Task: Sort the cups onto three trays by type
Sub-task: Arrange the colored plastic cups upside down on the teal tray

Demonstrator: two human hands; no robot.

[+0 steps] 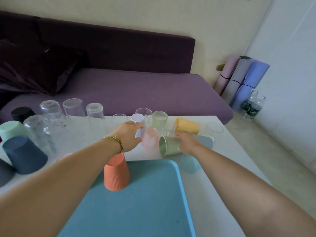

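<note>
Fingers [137, 126] of the left hand [129, 135] are curled round a lilac cup [137, 118] that stands upside down near the far middle of the table [227, 151], with the thumb on its near side, so it's a proper grip. The right hand [187, 143] is wrapped round the base end of a green cup [168, 146], which is tipped on its side with the mouth facing left. Can't tell if that one is touching the table or not.

A pink cup [150, 140] sits upside down between the two hands. Just past the right hand, a yellow cup [187, 127] lies on its side. Closer in there's a blue tray [136, 202] with an orange cup [116, 173] upside down in its far left corner. On the left are clear glasses [73, 108] and a navy cup [24, 154], all upside down. A purple sofa [136, 88] is behind the table.
</note>
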